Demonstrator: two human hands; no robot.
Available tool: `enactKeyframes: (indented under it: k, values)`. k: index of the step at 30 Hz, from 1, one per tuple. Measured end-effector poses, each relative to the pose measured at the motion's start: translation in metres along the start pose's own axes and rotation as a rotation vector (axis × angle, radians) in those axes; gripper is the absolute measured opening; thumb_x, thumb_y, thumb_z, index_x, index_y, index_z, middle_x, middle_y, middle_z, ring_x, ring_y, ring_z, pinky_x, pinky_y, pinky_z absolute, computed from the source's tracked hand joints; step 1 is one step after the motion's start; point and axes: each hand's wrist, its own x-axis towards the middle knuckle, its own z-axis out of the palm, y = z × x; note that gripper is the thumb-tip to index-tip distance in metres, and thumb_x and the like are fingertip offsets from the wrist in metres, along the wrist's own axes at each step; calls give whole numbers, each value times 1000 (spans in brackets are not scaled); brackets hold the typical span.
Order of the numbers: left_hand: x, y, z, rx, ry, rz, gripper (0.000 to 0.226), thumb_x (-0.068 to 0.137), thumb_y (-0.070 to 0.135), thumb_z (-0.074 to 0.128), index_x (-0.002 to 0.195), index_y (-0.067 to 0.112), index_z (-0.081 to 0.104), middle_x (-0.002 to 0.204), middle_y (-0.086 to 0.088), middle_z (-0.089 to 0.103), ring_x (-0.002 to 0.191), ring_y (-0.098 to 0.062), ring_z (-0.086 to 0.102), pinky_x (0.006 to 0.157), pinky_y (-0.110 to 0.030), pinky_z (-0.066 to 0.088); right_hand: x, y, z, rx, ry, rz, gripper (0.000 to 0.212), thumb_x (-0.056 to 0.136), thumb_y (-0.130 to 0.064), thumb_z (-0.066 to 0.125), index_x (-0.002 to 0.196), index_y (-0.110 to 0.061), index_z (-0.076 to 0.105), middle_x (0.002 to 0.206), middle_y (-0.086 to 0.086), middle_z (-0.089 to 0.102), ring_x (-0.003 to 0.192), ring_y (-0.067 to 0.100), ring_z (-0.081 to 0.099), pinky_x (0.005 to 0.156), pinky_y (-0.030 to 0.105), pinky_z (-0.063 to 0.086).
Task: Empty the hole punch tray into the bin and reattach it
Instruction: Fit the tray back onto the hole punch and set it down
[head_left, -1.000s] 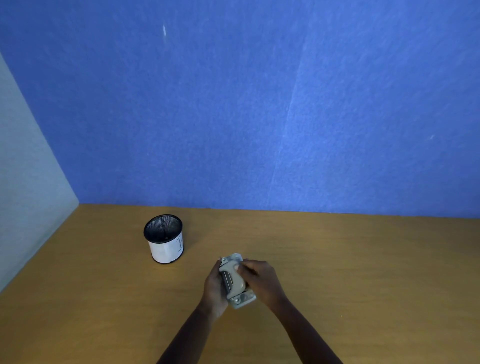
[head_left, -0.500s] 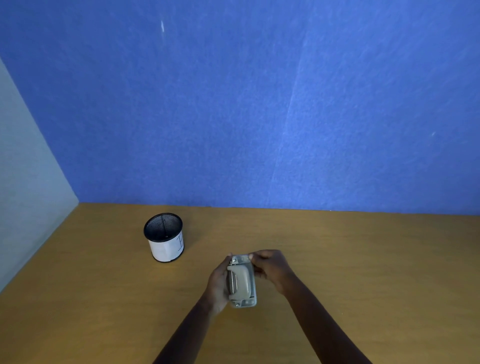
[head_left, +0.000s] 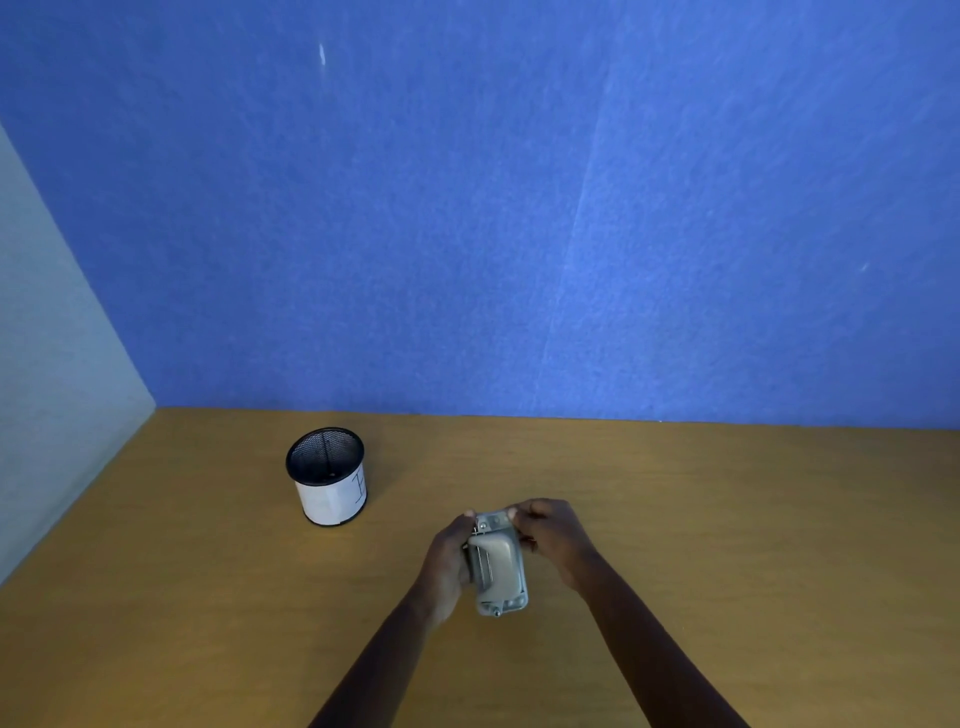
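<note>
A small grey metal hole punch (head_left: 497, 564) with a beige handle is held just above the wooden table (head_left: 727, 519), its long axis pointing away from me. My left hand (head_left: 448, 561) wraps its left side. My right hand (head_left: 555, 540) grips its far right end with fingertips on the top edge. The tray underneath is hidden from view. A black mesh bin (head_left: 327, 475) with a white paper label around its lower half stands upright to the left, a hand's width or more from the punch.
A blue felt partition (head_left: 519, 208) closes the back of the table. A pale grey panel (head_left: 47, 389) runs along the left side. The table's wooden surface spreads out to the right and in front of the bin.
The punch has been turned from a tilted pose to straight, pointing away from me. My right hand shifted from over its middle to its far right end.
</note>
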Motion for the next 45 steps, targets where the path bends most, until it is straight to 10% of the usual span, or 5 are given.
enactKeyframes:
  k: [5, 17, 30, 45]
  values:
    - [0, 5, 1, 71, -7, 43, 36, 99, 27, 32, 85, 10, 60, 74, -4, 61, 64, -15, 58, 58, -23, 45, -3, 0, -2, 62, -2, -24, 18, 83, -1, 62, 97, 10, 67, 67, 7, 61, 62, 15, 55, 55, 18, 49]
    - [-4, 9, 5, 61, 27, -48, 37, 98, 29, 36, 76, 15, 62, 55, 6, 64, 51, -9, 59, 54, -21, 43, -4, -4, 0, 97, 72, 38, 28, 81, 3, 62, 57, -11, 60, 62, 4, 57, 58, 13, 50, 56, 24, 43]
    - [-5, 15, 2, -322, 209, -107, 34, 98, 27, 37, 78, 7, 57, 67, -9, 63, 62, -23, 61, 59, -30, 45, -21, 15, -9, 208, -203, 187, 27, 83, 12, 53, 110, 16, 59, 76, 9, 64, 60, 10, 65, 54, 16, 54]
    - [-3, 10, 8, -379, 222, -68, 34, 99, 23, 35, 75, 8, 55, 64, -8, 61, 68, -21, 51, 63, -31, 41, -20, 21, -2, -111, -50, 205, 31, 82, 7, 45, 64, -12, 62, 66, 7, 59, 59, 17, 57, 54, 24, 51]
